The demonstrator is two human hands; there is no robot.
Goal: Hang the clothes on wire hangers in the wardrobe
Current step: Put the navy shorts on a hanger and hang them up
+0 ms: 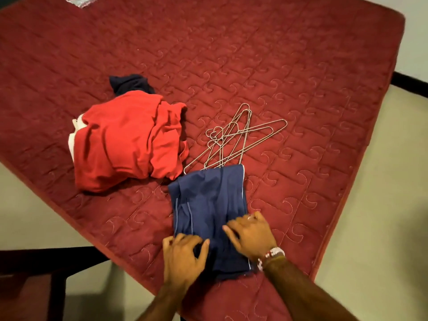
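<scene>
Blue garment (208,200) x1, L hand (183,258) pinching it, R hand (252,236) fingers (231,230) splayed; ~4 hangers (218,136).

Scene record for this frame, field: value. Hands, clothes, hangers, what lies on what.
surface: red quilted mattress
wire hangers: loose pile, none carrying clothes
blue garment: folded flat, far edge over the pile's near ends
left hand: fingers curled, grips the blue garment's near left edge
right hand: fingers spread, presses its near right part; bracelet at wrist
red garment: crumpled heap left of the hangers
dark garment: behind the red one, touching it
wardrobe: not in view
</scene>
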